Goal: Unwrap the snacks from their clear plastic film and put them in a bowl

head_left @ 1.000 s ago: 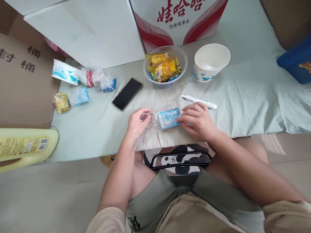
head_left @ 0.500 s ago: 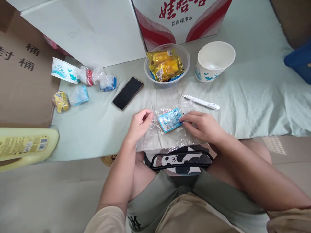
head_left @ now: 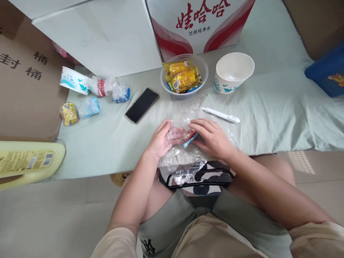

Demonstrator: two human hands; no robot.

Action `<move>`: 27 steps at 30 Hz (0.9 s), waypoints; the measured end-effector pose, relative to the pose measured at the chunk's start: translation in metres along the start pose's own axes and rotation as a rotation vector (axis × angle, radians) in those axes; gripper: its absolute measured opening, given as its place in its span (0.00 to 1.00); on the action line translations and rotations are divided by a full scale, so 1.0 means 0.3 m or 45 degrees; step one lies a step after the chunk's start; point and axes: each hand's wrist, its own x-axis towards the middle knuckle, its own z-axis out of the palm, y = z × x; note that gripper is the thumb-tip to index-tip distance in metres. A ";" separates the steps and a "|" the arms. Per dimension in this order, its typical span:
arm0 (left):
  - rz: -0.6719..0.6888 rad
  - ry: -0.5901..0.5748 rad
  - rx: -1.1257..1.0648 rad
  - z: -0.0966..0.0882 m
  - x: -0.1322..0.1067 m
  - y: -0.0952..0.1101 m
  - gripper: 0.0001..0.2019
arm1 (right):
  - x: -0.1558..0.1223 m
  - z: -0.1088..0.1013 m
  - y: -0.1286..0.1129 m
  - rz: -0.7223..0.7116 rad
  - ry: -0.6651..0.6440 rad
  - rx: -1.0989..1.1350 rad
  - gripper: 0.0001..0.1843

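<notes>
My left hand lies under a sheet of clear plastic wrap, fingers cupped around it. My right hand grips a small blue snack packet, tilted on edge and pressed into the wrap between both hands. The wrap hangs over the front edge of the pale green cloth. A white pen-like tool lies just beyond my right hand.
A clear bowl holds yellow snack packets; a white paper cup stands to its right. A black phone lies left of centre. Wrapped snacks and a tipped cup sit far left, by cardboard boxes. Blue container far right.
The blue packet has gone from lying flat to tilted on edge. Both hands have closed in together, gathering the plastic wrap around it.
</notes>
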 end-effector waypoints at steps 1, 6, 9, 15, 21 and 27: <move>-0.007 0.074 -0.045 0.004 0.006 0.002 0.13 | -0.001 0.003 0.001 -0.003 0.024 -0.002 0.30; 0.184 0.269 -0.075 0.018 0.029 0.006 0.12 | -0.002 0.021 0.008 0.002 0.088 -0.072 0.24; 0.304 0.265 0.064 0.004 0.037 0.004 0.13 | -0.005 0.006 0.008 -0.065 0.032 -0.029 0.16; 0.365 0.269 0.272 -0.044 0.067 0.025 0.16 | 0.029 -0.145 -0.032 0.033 0.219 0.124 0.11; 0.374 0.083 0.258 -0.040 0.079 0.035 0.16 | 0.293 -0.313 0.041 0.095 0.231 -0.182 0.09; 0.421 0.015 0.265 -0.047 0.061 0.032 0.13 | 0.530 -0.310 0.191 0.152 -0.333 -0.410 0.22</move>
